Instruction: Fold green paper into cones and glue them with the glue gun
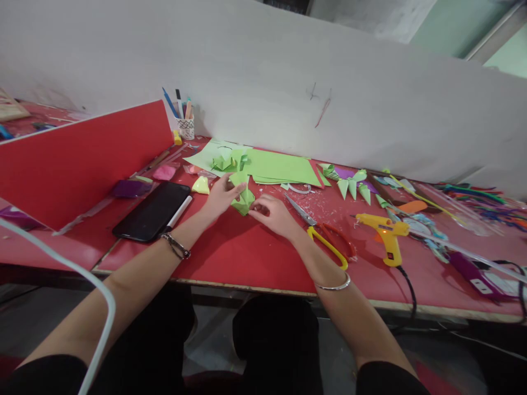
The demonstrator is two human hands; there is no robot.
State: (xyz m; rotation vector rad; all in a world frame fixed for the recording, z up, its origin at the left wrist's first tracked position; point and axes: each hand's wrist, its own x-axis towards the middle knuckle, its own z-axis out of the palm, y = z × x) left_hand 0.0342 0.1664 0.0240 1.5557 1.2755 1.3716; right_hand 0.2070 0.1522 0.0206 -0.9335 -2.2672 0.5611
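A folded piece of green paper (243,201) is between my two hands above the red tabletop. My left hand (223,196) grips its upper left part, thumb across the paper. At its lower right edge, my right hand (269,213) has thumb and fingertips pinched together on the paper. Just behind lie other folded green paper shapes (223,163) and flat green sheets (284,167). Scissors (329,241) with yellow and red handles rest right of my right hand, blades spread a little or closed, I cannot tell.
A yellow glue gun (386,235) with a black cord lies to the right. Left are a black phone (152,211), a white marker (180,213) and a standing red board (90,159). A pen cup (186,129) stands by the white wall. Green paper cones (352,186) lie back right.
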